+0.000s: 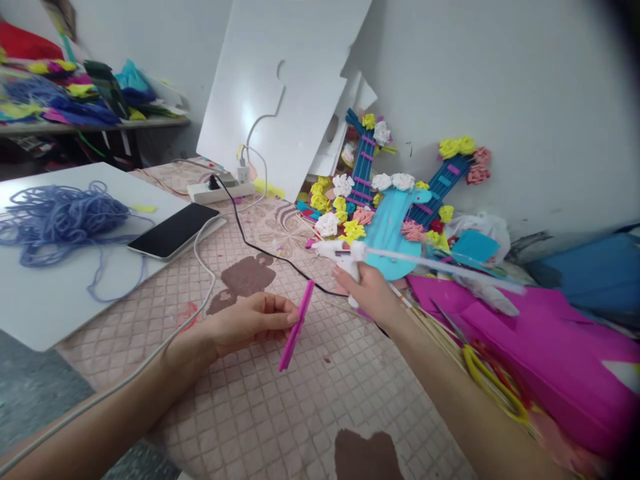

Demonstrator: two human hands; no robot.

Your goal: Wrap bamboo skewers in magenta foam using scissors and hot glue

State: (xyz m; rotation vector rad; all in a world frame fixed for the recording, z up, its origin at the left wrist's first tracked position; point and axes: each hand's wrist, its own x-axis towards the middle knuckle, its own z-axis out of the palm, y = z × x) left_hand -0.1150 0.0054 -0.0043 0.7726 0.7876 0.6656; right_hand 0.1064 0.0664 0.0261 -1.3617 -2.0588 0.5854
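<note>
Between the thumb and fingers of my left hand [260, 320] is a narrow magenta strip [296, 328], tilted over the patterned tablecloth. What it is made of I cannot tell for sure. My right hand [373, 293] is wrapped round the handle of a white hot glue gun [340, 252], its nozzle pointing left. A long translucent glue stick [440, 263] sticks out of the gun's back toward the right. The gun and the strip are apart. Just beyond the gun lies a light blue cutout [393, 230] with white and yellow paper flowers around it.
A phone [174, 231] and tangled blue yarn [75, 217] lie on a white board at left. Cables run from a power strip [220, 191] across the table. Yellow-handled scissors [493, 383], thin sticks and magenta sheets [550, 333] lie at right. White boards [280, 87] lean against the wall.
</note>
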